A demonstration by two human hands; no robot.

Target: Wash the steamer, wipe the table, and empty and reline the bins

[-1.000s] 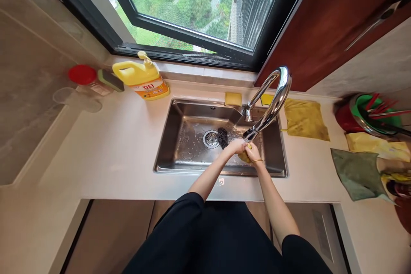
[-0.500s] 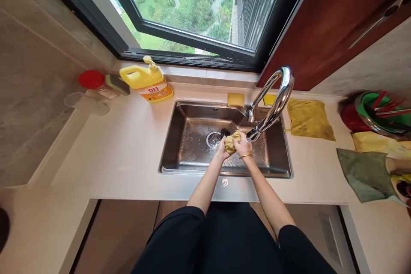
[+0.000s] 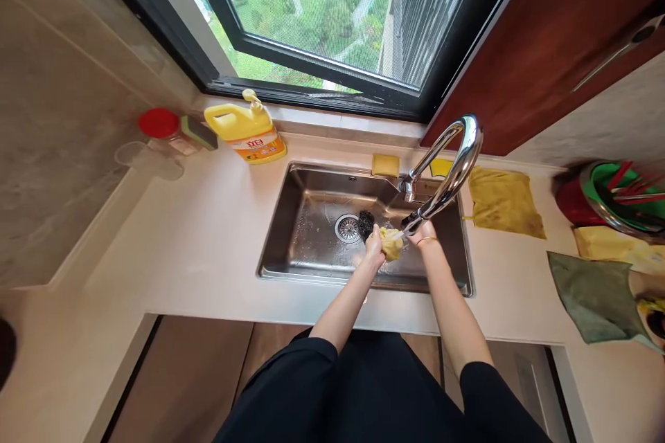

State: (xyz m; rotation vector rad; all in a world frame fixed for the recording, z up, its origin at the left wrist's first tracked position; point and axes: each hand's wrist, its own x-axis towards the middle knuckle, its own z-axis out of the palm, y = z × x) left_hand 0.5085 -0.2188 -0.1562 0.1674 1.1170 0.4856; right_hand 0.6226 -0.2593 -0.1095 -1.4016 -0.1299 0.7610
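Observation:
Over the steel sink (image 3: 296, 221) my left hand (image 3: 374, 247) is closed round a wadded yellow cloth (image 3: 391, 243), held just under the spout of the chrome tap (image 3: 451, 173). My right hand (image 3: 424, 230) is at the spout end beside the cloth; its fingers are mostly hidden behind the spout, and a thin bangle shows on that wrist. A dark scouring pad (image 3: 366, 223) lies next to the drain (image 3: 347, 227) in the basin.
A yellow detergent jug (image 3: 249, 130), a red-lidded jar (image 3: 161, 130) and a glass stand at the back left. A yellow sponge (image 3: 385, 165) sits on the sink's rear rim. Yellow cloth (image 3: 503, 201), green cloth (image 3: 597, 294) and a bowl rack (image 3: 613, 197) lie right.
Both hands wrung the cloth low in the basin, then lifted it toward the drain. Now the left hand alone holds it under the spout and the right hand has gone up to the spout.

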